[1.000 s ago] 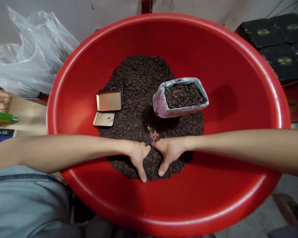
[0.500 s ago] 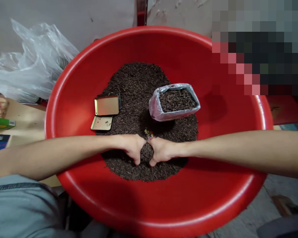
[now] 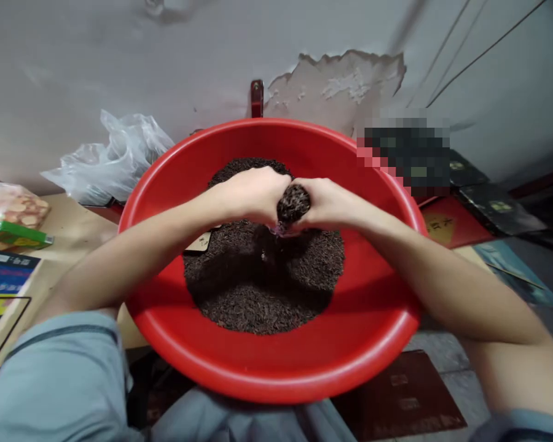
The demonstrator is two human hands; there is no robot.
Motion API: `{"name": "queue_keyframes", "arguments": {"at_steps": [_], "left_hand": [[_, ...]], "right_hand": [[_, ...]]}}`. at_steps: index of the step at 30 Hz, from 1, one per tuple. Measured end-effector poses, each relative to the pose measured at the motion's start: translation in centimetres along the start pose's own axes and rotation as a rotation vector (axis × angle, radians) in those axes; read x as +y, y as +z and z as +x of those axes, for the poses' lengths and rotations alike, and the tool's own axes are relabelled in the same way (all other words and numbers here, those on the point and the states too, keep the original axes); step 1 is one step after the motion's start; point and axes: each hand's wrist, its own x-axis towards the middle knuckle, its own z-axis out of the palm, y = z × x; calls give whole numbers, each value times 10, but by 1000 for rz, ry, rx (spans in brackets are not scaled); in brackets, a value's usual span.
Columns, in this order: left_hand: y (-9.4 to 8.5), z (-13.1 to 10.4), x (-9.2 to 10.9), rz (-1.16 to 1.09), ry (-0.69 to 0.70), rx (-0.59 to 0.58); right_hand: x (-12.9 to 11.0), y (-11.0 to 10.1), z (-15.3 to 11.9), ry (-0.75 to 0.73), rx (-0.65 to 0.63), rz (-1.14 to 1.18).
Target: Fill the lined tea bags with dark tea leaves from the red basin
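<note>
Hands (image 3: 260, 191) (image 3: 328, 201) (both) cup dark flakes (image 3: 294, 203) — over red tub (image 3: 276, 390).

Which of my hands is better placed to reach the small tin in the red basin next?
Probably your left hand: the tin peeks out beside that forearm, farther from your right hand. Both are cupped around dark loose tea, though.

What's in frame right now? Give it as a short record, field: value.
left hand: cupped around flakes
right hand: cupped around same flakes, opposite side
below hands: dark pile, in shadow
container: red tub
in tub, left: tin, partly hidden by arm
outside tub, left: plastic bag, green box
</note>
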Motion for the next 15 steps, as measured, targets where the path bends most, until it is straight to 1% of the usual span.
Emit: {"name": "queue_keyframes", "arguments": {"at_steps": [2,4,7,10,15], "left_hand": [[-2,23,13,24,-17,31],[1,42,22,42,-38,27],[9,58,27,18,-61,-1],[13,60,23,-36,-48,29],[9,48,9,-197,50,168]], "right_hand": [[18,-10,7,43,17,-21],[33,-16,14,73,2,-26],[47,-21,20,93,-47,-25],[53,-26,20,74,-40,0],[63,-37,12,-7,25,179]]}}
